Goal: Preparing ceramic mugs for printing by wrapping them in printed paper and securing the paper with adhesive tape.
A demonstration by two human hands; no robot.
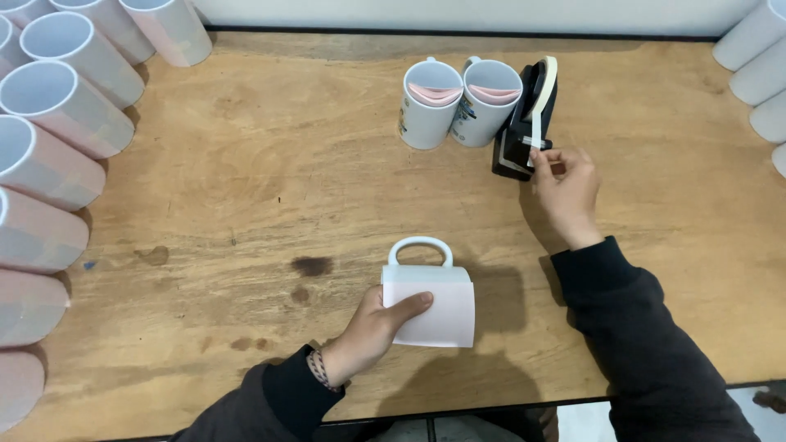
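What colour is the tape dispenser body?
Black, with a pale tape roll on it; the head view shows the dispenser clearly.

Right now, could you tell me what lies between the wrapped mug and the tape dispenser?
Nothing: in the head view, only bare wooden table separates the wrapped mug from the tape dispenser.

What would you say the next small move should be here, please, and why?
Probably tear off the strip at the dispenser's cutter. The right hand pinches the tape end at the black tape dispenser, while the left hand presses a loose pink sheet around the white mug; nothing visibly fastens the sheet.
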